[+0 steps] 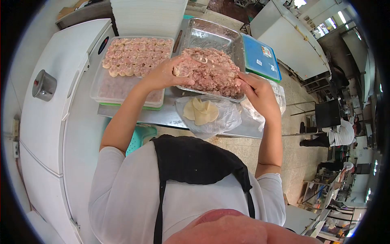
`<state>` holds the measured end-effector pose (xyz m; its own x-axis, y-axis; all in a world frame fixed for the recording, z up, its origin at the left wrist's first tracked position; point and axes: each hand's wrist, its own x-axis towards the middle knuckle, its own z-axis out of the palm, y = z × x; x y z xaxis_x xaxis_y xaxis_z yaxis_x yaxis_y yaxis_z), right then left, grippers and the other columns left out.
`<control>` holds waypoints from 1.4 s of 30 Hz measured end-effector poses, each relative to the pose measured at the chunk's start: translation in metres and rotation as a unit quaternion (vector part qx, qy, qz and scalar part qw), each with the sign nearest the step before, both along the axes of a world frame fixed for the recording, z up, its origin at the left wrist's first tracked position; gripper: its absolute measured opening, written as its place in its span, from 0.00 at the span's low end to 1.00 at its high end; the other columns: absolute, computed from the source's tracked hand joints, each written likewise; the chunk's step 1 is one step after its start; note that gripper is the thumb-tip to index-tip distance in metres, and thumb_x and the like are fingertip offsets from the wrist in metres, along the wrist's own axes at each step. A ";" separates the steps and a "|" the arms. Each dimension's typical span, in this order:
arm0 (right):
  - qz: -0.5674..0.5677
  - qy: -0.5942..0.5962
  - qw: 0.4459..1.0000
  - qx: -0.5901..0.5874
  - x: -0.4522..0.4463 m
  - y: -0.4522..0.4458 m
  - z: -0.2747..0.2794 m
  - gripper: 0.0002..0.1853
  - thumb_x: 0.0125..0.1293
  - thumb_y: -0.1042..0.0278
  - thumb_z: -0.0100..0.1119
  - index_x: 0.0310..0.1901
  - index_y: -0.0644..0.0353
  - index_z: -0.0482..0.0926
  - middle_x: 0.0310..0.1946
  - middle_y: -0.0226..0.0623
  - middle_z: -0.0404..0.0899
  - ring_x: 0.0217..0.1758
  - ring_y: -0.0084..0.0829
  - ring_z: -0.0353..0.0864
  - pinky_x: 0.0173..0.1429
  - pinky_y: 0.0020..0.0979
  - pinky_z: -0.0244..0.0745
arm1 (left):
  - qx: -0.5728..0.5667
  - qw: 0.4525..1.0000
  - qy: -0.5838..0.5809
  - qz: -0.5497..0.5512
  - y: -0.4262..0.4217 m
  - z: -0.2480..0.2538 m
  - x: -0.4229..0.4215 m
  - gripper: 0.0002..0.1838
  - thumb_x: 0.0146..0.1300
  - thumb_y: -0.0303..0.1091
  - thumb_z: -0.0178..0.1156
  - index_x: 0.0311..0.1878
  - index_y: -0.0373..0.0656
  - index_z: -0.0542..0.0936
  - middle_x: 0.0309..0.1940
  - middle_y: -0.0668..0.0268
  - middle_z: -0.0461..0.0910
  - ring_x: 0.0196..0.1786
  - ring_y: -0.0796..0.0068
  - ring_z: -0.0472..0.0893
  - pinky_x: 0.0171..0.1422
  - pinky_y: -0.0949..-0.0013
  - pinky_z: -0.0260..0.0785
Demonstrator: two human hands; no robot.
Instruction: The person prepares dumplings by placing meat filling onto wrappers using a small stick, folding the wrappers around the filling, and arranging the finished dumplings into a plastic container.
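Observation:
My left hand [166, 74] is curled around a dumpling [183, 70], its wrapper filled with pink minced meat, at the near left of a metal pan. My right hand [256, 88] is closed at the pan's right edge, gripping what looks like a thin flat tool; its far end blends into the minced meat [215, 77], so its kind is unclear. The meat is heaped in the near part of the metal pan [206, 32]. Just below the pan, a few round pale dough wrappers [200, 112] lie overlapping on a clear plastic bag [227, 118].
Left of the pan, rows of filled dumplings [136, 53] fill part of a plastic tray [96, 91]. A blue lid [260, 59] lies at right. A white fridge [53, 118] with a metal pot [45, 86] stands at left. Other people [343, 133] are at far right.

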<state>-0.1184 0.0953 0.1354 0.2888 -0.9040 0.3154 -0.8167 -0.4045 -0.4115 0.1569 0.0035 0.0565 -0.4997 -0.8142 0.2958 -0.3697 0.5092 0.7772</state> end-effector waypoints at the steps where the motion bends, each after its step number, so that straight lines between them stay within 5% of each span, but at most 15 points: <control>1: 0.019 -0.058 0.998 0.009 0.005 0.001 0.000 0.14 0.67 0.60 0.57 0.47 0.61 0.81 0.33 0.46 0.81 0.36 0.46 0.80 0.40 0.40 0.74 | 0.003 1.000 0.004 -0.003 0.005 0.007 0.005 0.40 0.45 0.54 0.75 0.56 0.36 0.76 0.52 0.55 0.79 0.55 0.60 0.78 0.62 0.61 0.66; 5: 0.085 -0.033 0.994 0.064 0.046 -0.011 -0.046 0.15 0.68 0.60 0.56 0.48 0.62 0.79 0.36 0.49 0.81 0.41 0.49 0.80 0.45 0.41 0.74 | 0.066 0.996 0.020 -0.052 -0.003 -0.006 0.029 0.36 0.47 0.53 0.74 0.54 0.38 0.78 0.49 0.57 0.81 0.54 0.62 0.78 0.62 0.60 0.66; 10: 0.040 0.006 0.997 0.062 0.044 -0.014 -0.054 0.13 0.68 0.65 0.56 0.48 0.67 0.78 0.41 0.47 0.81 0.44 0.43 0.80 0.48 0.33 0.73 | -0.025 0.999 -0.027 0.026 -0.011 -0.037 0.093 0.32 0.49 0.51 0.73 0.51 0.37 0.78 0.43 0.54 0.80 0.47 0.61 0.77 0.49 0.65 0.69; 14: 0.027 -0.086 0.990 0.105 0.018 -0.006 -0.085 0.14 0.68 0.66 0.57 0.49 0.68 0.77 0.38 0.40 0.81 0.43 0.35 0.80 0.48 0.31 0.72 | 0.084 0.985 -0.029 0.148 -0.003 -0.039 0.164 0.30 0.49 0.45 0.72 0.52 0.36 0.77 0.44 0.51 0.78 0.49 0.59 0.77 0.50 0.64 0.70; 16: -0.024 -0.139 0.986 0.093 0.003 0.002 -0.102 0.14 0.69 0.66 0.57 0.50 0.67 0.78 0.31 0.30 0.78 0.34 0.22 0.76 0.38 0.24 0.70 | -0.053 0.970 -0.084 0.224 -0.017 -0.067 0.206 0.28 0.49 0.38 0.70 0.53 0.35 0.76 0.45 0.50 0.78 0.49 0.55 0.78 0.52 0.60 0.71; 19: -0.121 -0.257 0.942 0.180 -0.009 0.018 -0.116 0.15 0.69 0.64 0.57 0.50 0.67 0.79 0.28 0.25 0.76 0.29 0.17 0.71 0.33 0.21 0.67 | -0.116 0.907 -0.196 0.355 -0.019 -0.077 0.232 0.28 0.50 0.33 0.68 0.56 0.37 0.74 0.45 0.51 0.78 0.49 0.51 0.78 0.52 0.57 0.72; 22: -0.144 -0.339 0.902 0.224 -0.005 0.031 -0.114 0.14 0.70 0.64 0.56 0.52 0.64 0.80 0.24 0.19 0.69 0.23 0.10 0.62 0.26 0.16 0.58 | 0.001 0.898 -0.202 0.391 -0.024 -0.063 0.227 0.29 0.52 0.33 0.66 0.59 0.40 0.71 0.46 0.51 0.78 0.48 0.51 0.79 0.52 0.55 0.73; 26: -0.158 -0.358 0.896 0.210 -0.001 0.033 -0.120 0.14 0.71 0.65 0.55 0.53 0.62 0.79 0.21 0.18 0.66 0.20 0.09 0.58 0.23 0.15 0.53 | -0.054 0.881 -0.256 0.394 -0.051 -0.086 0.225 0.31 0.53 0.33 0.66 0.61 0.43 0.69 0.45 0.52 0.79 0.47 0.52 0.79 0.52 0.55 0.73; 31: -0.155 -0.373 0.895 0.192 0.004 0.035 -0.118 0.14 0.71 0.65 0.54 0.53 0.62 0.79 0.21 0.18 0.66 0.20 0.09 0.58 0.23 0.15 0.53 | -0.122 0.853 -0.365 0.353 -0.042 -0.074 0.230 0.24 0.52 0.36 0.68 0.54 0.47 0.76 0.61 0.57 0.70 0.59 0.56 0.73 0.58 0.55 0.70; 42: -0.164 -0.386 0.885 0.201 -0.005 0.046 -0.122 0.14 0.72 0.65 0.53 0.53 0.63 0.79 0.19 0.17 0.65 0.19 0.09 0.58 0.23 0.15 0.53 | -0.193 0.858 -0.317 0.355 -0.063 -0.097 0.266 0.24 0.47 0.42 0.72 0.49 0.49 0.79 0.71 0.61 0.60 0.67 0.54 0.64 0.67 0.51 0.60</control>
<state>-0.1235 0.1414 0.0133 -0.1704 -0.9834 -0.0621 -0.2755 0.1081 -0.9552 0.4233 -0.0597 -0.0400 -0.0781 -0.8822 0.4643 -0.9793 0.1552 0.1301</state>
